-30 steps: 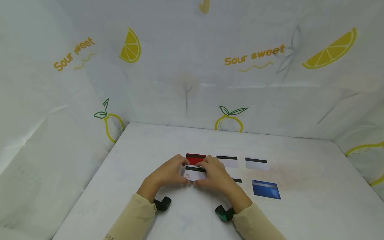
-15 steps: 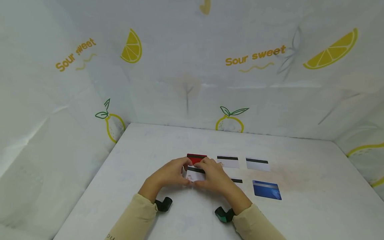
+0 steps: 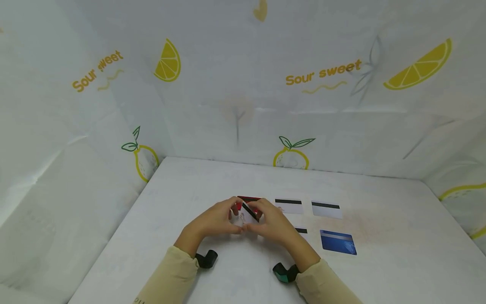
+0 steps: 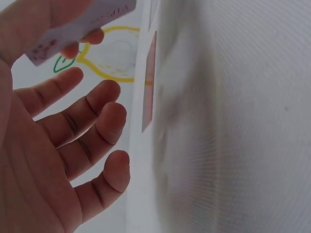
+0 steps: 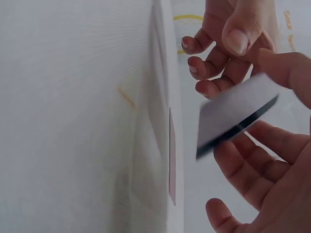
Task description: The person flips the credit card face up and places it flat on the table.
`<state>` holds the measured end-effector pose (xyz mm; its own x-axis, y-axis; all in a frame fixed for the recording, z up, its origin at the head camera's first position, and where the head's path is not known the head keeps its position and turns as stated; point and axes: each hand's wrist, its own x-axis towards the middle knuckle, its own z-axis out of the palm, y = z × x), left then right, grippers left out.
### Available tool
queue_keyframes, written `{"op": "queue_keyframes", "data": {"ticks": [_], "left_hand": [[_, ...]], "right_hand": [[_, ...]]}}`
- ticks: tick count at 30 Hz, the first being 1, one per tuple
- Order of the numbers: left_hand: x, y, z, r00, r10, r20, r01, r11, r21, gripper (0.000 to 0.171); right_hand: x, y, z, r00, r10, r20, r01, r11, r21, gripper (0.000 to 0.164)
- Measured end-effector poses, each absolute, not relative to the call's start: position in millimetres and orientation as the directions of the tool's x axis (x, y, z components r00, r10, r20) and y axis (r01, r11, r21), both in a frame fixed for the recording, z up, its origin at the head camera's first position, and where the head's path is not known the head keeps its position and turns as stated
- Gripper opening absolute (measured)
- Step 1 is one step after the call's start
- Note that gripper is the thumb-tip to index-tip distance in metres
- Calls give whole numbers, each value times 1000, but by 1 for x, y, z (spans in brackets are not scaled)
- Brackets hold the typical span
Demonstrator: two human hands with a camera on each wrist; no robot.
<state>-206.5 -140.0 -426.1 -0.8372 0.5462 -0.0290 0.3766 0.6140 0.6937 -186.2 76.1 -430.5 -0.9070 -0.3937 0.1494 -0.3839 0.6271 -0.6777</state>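
Note:
A white magnetic-stripe card (image 3: 248, 214) is tilted between the two hands in the head view. My right hand (image 3: 275, 221) pinches it; the right wrist view shows the card (image 5: 238, 114) between thumb and fingers, raised off the table. My left hand (image 3: 218, 217) is close on the other side with loosely bent, spread fingers. In the left wrist view its thumb overlaps the printed card (image 4: 92, 22), while its fingers (image 4: 112, 121) stand apart from it. Just behind the hands lies a red card (image 3: 248, 198), partly covered by them.
Two white striped cards (image 3: 290, 207) (image 3: 326, 210) lie to the right of the red one. Nearer, another striped card (image 3: 301, 231) is mostly hidden by the right hand, and a blue card (image 3: 338, 242) lies beside it. A printed white sheet (image 3: 243, 93) rises behind the table.
The white card has turned from nearly level to a slant, its dark stripe now sloping down to the right. My left fingers have come off it; the other cards stay put.

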Motion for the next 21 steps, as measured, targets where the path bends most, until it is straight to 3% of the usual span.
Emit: {"op": "queue_keyframes", "data": {"ticks": [8,21], "left_hand": [[-203,-137,-426,-837,546,-45,348,593,726,66],[-205,-139,-429,-841,541,12,427,651,627,52]], "right_hand": [[-185,76,-430,-903,-423,77,-280,442,-852,46],[-189,79,-433,-914,-405,35,-216,411,-885,48]]}}
